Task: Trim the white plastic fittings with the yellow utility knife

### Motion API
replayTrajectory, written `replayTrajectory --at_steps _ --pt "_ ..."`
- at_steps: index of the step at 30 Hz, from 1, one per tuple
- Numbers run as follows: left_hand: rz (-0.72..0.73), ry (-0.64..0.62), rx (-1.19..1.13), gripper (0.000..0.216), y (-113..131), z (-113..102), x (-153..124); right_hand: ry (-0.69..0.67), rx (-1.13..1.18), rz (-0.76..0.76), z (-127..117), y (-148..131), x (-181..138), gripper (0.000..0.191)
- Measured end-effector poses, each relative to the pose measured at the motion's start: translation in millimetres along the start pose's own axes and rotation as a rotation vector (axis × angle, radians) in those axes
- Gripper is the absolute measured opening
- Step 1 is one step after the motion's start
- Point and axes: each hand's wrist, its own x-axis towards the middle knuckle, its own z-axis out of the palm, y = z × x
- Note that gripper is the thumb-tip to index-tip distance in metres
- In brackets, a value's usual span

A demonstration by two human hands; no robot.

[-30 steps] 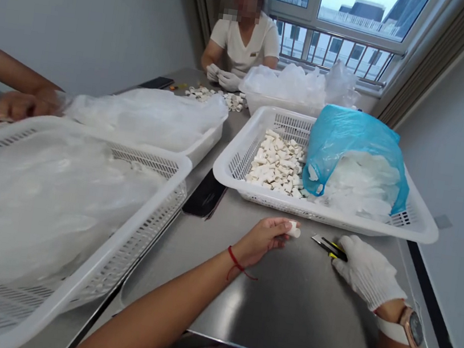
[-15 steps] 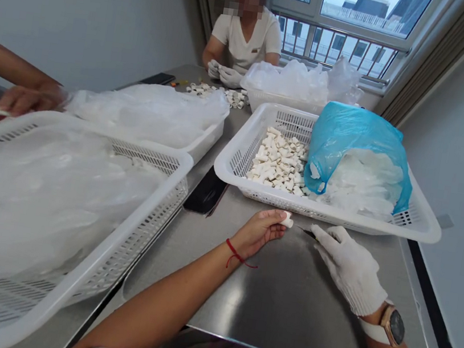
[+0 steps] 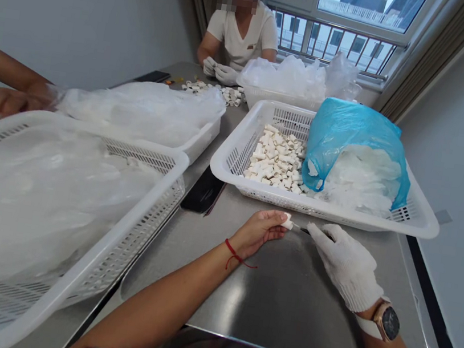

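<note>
My bare left hand (image 3: 259, 232) pinches a small white tube piece (image 3: 288, 222) just above the steel table (image 3: 283, 302). My right hand (image 3: 344, 264), in a white knit glove, is closed on a small knife (image 3: 304, 229) whose blade tip meets the piece. Both hands sit close together in front of the white basket (image 3: 234, 160). A red string circles my left wrist and a watch sits on my right.
That basket holds several white tube pieces (image 3: 277, 157) and a blue bag (image 3: 349, 138) over clear bags. A black phone (image 3: 202, 192) lies left of it. Two baskets with clear plastic (image 3: 39, 193) fill the left. A person (image 3: 239, 31) sits opposite; another person's hands (image 3: 5, 99) are at left.
My right hand picked the knife off the table and moved left to the piece. My left hand drew slightly nearer with the piece still pinched.
</note>
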Motion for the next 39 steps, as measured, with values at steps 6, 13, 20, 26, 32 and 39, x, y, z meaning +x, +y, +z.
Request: replayTrajectory --at_steps 6,13,20,26,32,39 --pt "0.039 0.019 -0.001 0.028 -0.9 1.1 0.5 0.0 0.038 -0.04 2.5 -0.6 -1.0 0.046" --pt "0.05 0.015 0.029 0.034 0.6 2.9 -0.6 0.009 0.026 0.0 2.6 0.2 -0.9 0.041" --pt "0.073 0.03 0.061 0.034 0.8 4.0 -1.4 0.025 0.036 0.009 2.7 -2.6 -1.2 0.036" --pt "0.105 0.06 0.07 0.037 -0.8 4.1 0.2 -0.017 0.027 -0.007 2.2 -3.8 1.3 0.035" --pt "0.131 0.065 0.091 0.033 -2.3 3.8 1.5 -0.001 0.01 0.013 6.3 -3.9 2.5 0.035" --pt "0.163 0.067 0.1 0.029 -3.6 3.0 3.7 0.059 0.035 0.025 11.7 -5.4 1.4 0.034"
